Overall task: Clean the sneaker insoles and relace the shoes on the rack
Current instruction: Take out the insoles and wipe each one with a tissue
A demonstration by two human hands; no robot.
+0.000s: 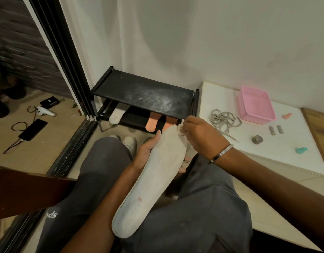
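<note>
A long grey-white insole lies lengthwise over my lap, toe end pointing away. My left hand grips it from underneath near the toe half, thumb up along its left edge. At the toe tip my right hand pinches something small and pale; what it is I cannot tell. A black two-tier shoe rack stands against the wall ahead. On its lower shelf lie a white insole and two orange insoles. Grey sneakers sit on the floor beyond my knees. Loose grey laces lie on the white board at right.
The white board also carries a pink basket, two small grey blocks, a grey round piece, a teal piece and a peach piece. Phones, cables and a white device lie on the floor at left beyond the black door track.
</note>
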